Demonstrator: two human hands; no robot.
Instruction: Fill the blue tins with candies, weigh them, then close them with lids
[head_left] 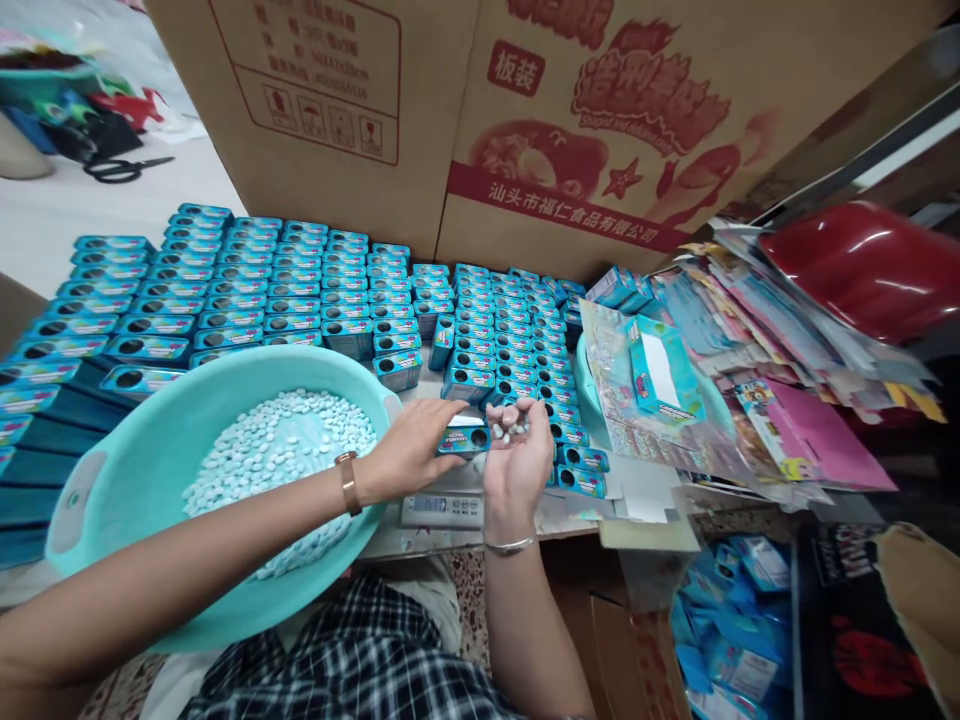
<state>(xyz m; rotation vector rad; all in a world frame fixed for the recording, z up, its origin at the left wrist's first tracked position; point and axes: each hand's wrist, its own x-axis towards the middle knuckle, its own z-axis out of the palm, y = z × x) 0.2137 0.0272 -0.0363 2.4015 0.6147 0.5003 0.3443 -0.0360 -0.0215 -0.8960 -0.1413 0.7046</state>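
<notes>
My left hand [420,438] grips a small blue candy box [463,439] between thumb and fingers, and a pale flap shows along its upper edge. Against the box's right end, my right hand [517,470] is turned palm up and cupped, with several white candies [511,433] lying in it. Beneath my left forearm sits a turquoise basin [86,495] with many pale, tablet-like candies [296,415] inside. A small digital scale [442,510] lies below the box, its display lit but too blurred to read.
Rows of blue candy boxes [285,275] fill the table behind the basin. A large cardboard carton [420,190] stands behind them. At right are stacked printed sheets [705,300], a blue box with a white panel [660,370] and a red tray [862,265]. Scissors [124,170] lie far left.
</notes>
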